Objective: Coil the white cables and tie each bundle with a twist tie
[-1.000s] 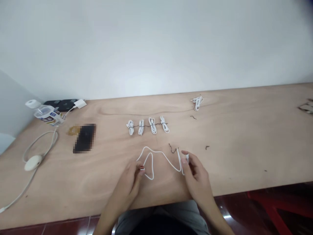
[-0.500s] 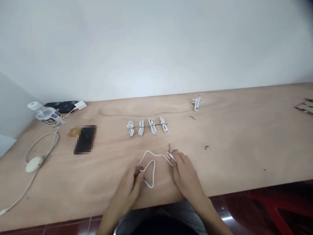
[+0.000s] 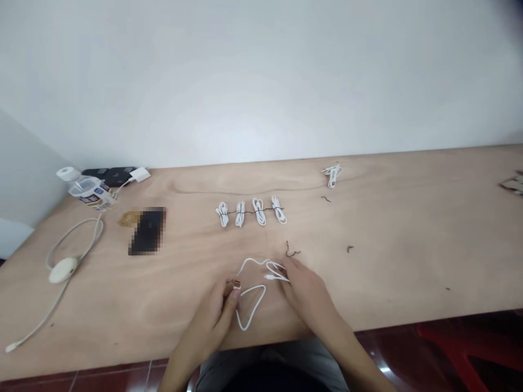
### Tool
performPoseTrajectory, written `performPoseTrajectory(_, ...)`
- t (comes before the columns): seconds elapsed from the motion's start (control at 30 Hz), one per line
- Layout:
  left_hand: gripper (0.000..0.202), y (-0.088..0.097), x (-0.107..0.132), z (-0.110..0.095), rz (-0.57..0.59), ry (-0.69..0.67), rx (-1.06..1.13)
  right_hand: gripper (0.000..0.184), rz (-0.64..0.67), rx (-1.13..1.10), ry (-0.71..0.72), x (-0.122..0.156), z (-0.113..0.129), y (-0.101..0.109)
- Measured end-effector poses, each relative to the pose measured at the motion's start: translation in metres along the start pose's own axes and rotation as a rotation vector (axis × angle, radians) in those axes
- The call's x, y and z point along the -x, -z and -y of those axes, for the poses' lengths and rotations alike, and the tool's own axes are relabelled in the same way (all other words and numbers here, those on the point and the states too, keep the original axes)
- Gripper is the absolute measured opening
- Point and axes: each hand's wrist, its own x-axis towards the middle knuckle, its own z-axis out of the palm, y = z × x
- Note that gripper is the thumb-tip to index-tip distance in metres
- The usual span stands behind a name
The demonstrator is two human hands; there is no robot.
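A white USB cable [image 3: 251,287] lies loosely looped between my hands on the wooden table. My left hand [image 3: 214,313] pinches its USB plug, the metal end showing above the thumb. My right hand [image 3: 305,288] is curled over the cable's other part, where a small coil emerges from under the fingers. The slim white connector [image 3: 270,277] at that end points left. Just beyond my right fingers rests a bent black twist tie [image 3: 291,252].
Several white cable bundles [image 3: 259,211] bound with black ties stand in a row ahead. Another bundle [image 3: 333,177] lies farther back right. At left are a plastic bottle [image 3: 92,193], a pixelated dark object [image 3: 147,231] and a cord with a white switch [image 3: 62,270].
My right hand has shifted slightly down over the cable, away from the twist tie. The cable's slim connector now points left, and the loop by my left hand has changed shape.
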Motion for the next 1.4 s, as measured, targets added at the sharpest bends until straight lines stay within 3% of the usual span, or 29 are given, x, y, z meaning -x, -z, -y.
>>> performPoseTrajectory(0.07,0.026,0.002,0.001,0.001,0.001,0.002,-0.004,0.026,-0.023,-0.002,-0.029,0.0,0.0,0.002)
performPoseTrajectory(0.13,0.027,0.004,0.002,0.0,-0.002,0.008,-0.003,0.027,-0.054,-0.195,-0.038,-0.001,0.001,0.002)
performPoseTrajectory(0.23,0.027,0.007,0.003,-0.002,-0.02,0.008,0.001,0.025,-0.103,-0.753,-0.086,-0.004,0.006,0.002)
performPoseTrajectory(0.33,0.027,0.01,0.002,-0.003,-0.034,-0.02,-0.018,0.029,-0.104,-1.316,-0.247,-0.006,0.019,0.001)
performPoseTrajectory(0.47,0.025,0.011,0.0,-0.005,0.029,-0.047,-0.1,0.031,0.029,-1.828,-0.396,-0.008,0.033,0.001)
performPoseTrajectory(0.6,0.021,0.011,-0.001,-0.006,0.079,-0.066,-0.177,0.03,0.187,-2.114,-0.49,-0.014,0.036,0.003)
performPoseTrajectory(0.73,0.019,0.012,0.0,-0.008,0.08,-0.097,-0.222,0.03,0.245,-2.159,-0.422,-0.016,0.035,0.006)
performPoseTrajectory(0.87,0.015,0.013,-0.001,-0.011,0.118,-0.173,-0.26,0.031,0.229,-2.059,-0.494,-0.017,0.034,0.005)
performPoseTrajectory(0.97,0.015,0.013,-0.002,-0.015,0.154,-0.188,-0.276,0.031,0.247,-2.155,-0.453,-0.018,0.034,0.002)
performPoseTrajectory(1.17,0.016,0.012,-0.004,-0.015,0.166,-0.185,-0.258,0.03,0.145,-2.217,-0.33,-0.02,0.039,0.007)
performPoseTrajectory(1.27,0.017,0.012,-0.004,-0.008,0.082,-0.167,-0.229,0.042,0.166,-2.17,-0.288,-0.02,0.04,0.017)
performPoseTrajectory(1.4,0.02,0.013,-0.003,0.006,-0.103,-0.117,-0.087,0.05,0.087,-1.967,-0.208,-0.019,0.035,0.025)
